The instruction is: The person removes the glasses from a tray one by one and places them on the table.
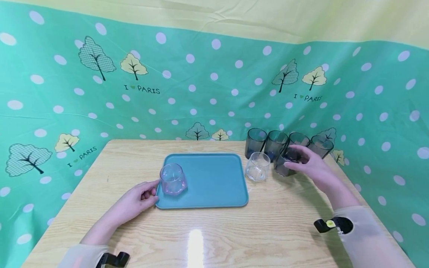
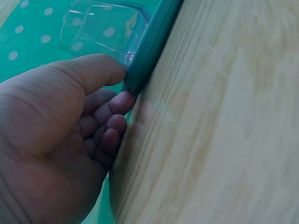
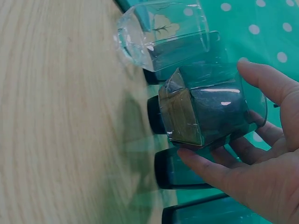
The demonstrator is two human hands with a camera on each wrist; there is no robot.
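Note:
My left hand (image 1: 137,199) is at the left edge of a blue tray (image 1: 214,180), thumb and curled fingers on its rim (image 2: 145,56). Close by those fingertips, a pinkish clear glass (image 1: 173,179) stands upright on the tray's left part. My right hand (image 1: 311,163) holds a smoky grey glass (image 3: 210,105) with a faceted base, thumb at its rim and fingers round its side. To the left of that glass, a clear faceted glass (image 1: 257,166) stands beside the tray's right edge.
Several taller dark grey glasses (image 1: 256,143) stand in a row at the back right, right behind the held glass. The light wood table (image 1: 214,234) meets a green dotted cloth (image 1: 214,93) along its back and sides.

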